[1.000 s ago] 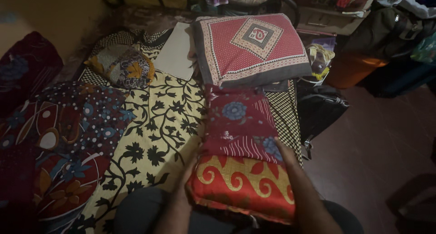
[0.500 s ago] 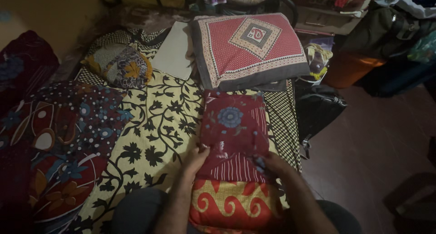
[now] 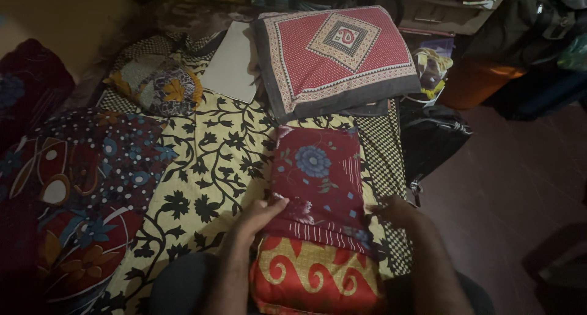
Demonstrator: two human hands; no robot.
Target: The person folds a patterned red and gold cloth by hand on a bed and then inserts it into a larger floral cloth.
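**Both hands on the folded cloth at the near edge of the bed**

I have my left hand (image 3: 260, 214) on the left side of the folded maroon cloth (image 3: 321, 180), fingers (image 3: 276, 203) together and pinching its edge. My right hand (image 3: 397, 211) rests against the right side; I cannot tell how its fingers sit, since the fold hides them. The cloth lies toward the near right corner of the bed (image 3: 202, 168), on top of a red and yellow cushion (image 3: 312, 278), with the red patterned pillow (image 3: 339, 55) just beyond it near the far edge. To handle it well, I judge both sides should be gripped level and pressed evenly, so the layers stay square and nothing slides off the cushion.
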